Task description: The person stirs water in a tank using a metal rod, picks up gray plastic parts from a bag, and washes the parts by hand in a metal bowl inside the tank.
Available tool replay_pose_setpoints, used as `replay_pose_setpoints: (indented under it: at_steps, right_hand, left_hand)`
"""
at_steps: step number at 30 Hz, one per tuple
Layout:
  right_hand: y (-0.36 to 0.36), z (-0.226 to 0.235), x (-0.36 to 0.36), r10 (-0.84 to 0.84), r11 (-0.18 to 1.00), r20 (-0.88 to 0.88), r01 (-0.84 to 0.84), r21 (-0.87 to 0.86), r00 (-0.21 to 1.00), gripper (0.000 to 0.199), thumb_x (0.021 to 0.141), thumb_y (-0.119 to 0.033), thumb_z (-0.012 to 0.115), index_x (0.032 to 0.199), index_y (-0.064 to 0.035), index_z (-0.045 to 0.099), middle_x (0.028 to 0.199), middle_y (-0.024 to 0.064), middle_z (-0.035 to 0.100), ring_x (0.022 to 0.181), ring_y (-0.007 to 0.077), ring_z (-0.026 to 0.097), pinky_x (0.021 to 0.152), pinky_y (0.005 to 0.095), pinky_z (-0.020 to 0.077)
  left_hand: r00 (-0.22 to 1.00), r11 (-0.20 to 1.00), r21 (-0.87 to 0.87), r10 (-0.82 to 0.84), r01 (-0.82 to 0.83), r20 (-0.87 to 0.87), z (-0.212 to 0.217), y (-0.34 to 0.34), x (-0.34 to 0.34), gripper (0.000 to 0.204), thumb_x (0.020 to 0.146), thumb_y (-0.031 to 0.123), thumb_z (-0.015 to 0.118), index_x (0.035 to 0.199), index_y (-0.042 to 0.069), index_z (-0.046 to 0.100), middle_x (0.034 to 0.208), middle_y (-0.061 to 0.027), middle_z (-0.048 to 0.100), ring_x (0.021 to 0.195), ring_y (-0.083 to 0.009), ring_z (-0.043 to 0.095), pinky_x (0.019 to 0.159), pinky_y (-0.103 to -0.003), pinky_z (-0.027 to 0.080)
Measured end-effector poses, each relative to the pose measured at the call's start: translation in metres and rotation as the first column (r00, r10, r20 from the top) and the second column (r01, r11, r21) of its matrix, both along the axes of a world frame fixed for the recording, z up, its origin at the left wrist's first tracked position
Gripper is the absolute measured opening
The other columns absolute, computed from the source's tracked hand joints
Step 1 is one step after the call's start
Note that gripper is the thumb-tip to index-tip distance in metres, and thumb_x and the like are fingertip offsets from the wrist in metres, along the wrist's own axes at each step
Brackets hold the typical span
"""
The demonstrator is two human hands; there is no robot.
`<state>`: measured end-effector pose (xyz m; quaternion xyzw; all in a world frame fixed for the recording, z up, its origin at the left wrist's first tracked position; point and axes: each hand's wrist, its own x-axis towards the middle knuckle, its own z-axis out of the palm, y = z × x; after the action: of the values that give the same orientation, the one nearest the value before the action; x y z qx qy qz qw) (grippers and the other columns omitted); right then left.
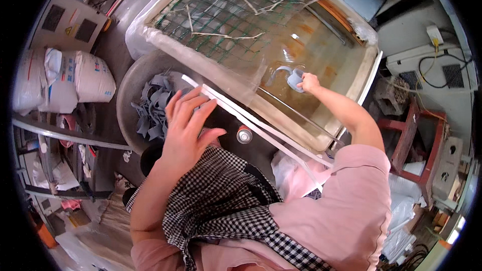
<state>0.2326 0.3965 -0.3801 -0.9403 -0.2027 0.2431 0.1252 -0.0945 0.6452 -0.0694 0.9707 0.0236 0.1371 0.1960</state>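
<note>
My right hand (310, 83) is stretched out over the water of a pale, cloth-lined tank (251, 98). Its fingers are closed on a light blue-grey, curved piece (295, 79), from which a thin tail trails leftward at the water's surface. What kind of thing this is cannot be made out. My left hand (186, 128) is raised at the tank's near left side, fingers spread and stretched out. Its fingertips meet or overlap two long white strips (246, 118), which run down to the right towards my right upper arm; no grip on them shows.
A round grey tub (131, 83) with crumpled dark grey pieces (154, 101) stands left. Green wire mesh (216, 15) covers the tank's left part. A metal rod (296, 113) crosses its near edge. A spray can (244, 134) stands below; white sacks (65, 80) and a red frame (414, 140) flank me.
</note>
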Motion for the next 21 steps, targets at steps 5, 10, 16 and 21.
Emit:
replay_pose_setpoints:
  at_steps: [5, 10, 16, 21]
  right_hand:
    - [0.063, -0.057, -0.009, -0.041, 0.999, -0.105, 0.039, -0.013, 0.994, 0.034, 0.060, -0.024, 0.081, 0.085, -0.0060, 0.065, 0.078, 0.0134, 0.065, 0.073, 0.0237, 0.063, 0.066, 0.0355, 0.0485]
    - [0.118, -0.090, -0.008, -0.035, 0.985, -0.361, 0.093, 0.144, 0.932, 0.013, 0.068, -0.003, 0.062, 0.080, 0.0006, 0.065, 0.071, 0.0062, 0.064, 0.061, 0.0172, 0.058, 0.060, 0.0308, 0.0479]
    - [0.140, -0.071, -0.014, -0.005, 0.989, -0.793, 0.123, 0.088, 0.609, 0.029, 0.078, 0.003, 0.052, 0.107, 0.0012, 0.055, 0.093, 0.0087, 0.059, 0.077, 0.0203, 0.060, 0.059, 0.0340, 0.0511]
    - [0.183, 0.079, 0.038, 0.194, 0.978, -0.505, -0.208, 0.029, 0.841, 0.027, 0.083, -0.007, 0.054, 0.110, -0.0020, 0.058, 0.088, 0.0106, 0.064, 0.070, 0.0173, 0.064, 0.054, 0.0273, 0.0517]
  left_hand:
    - [0.976, 0.976, 0.007, 0.216, -0.217, 0.027, 0.000, 0.033, -0.059, 0.037, 0.075, 0.021, 0.066, 0.106, 0.002, 0.058, 0.105, -0.0113, 0.055, 0.115, -0.0302, 0.048, 0.101, -0.046, 0.027]
    - [0.911, 0.911, -0.004, 0.413, -0.413, -0.009, -0.008, 0.063, -0.109, 0.023, 0.081, 0.012, 0.061, 0.102, 0.003, 0.059, 0.104, -0.0114, 0.056, 0.114, -0.0284, 0.048, 0.101, -0.043, 0.028]
    - [0.738, 0.724, 0.224, 0.674, -0.652, -0.033, -0.044, 0.132, -0.219, 0.022, 0.080, 0.012, 0.063, 0.100, 0.002, 0.059, 0.102, -0.0118, 0.056, 0.109, -0.0286, 0.050, 0.092, -0.041, 0.036]
    - [0.506, 0.637, 0.218, 0.739, -0.739, -0.444, -0.083, 0.192, -0.291, 0.028, 0.080, 0.016, 0.062, 0.105, 0.004, 0.058, 0.109, -0.0172, 0.054, 0.105, -0.0331, 0.050, 0.086, -0.040, 0.042]
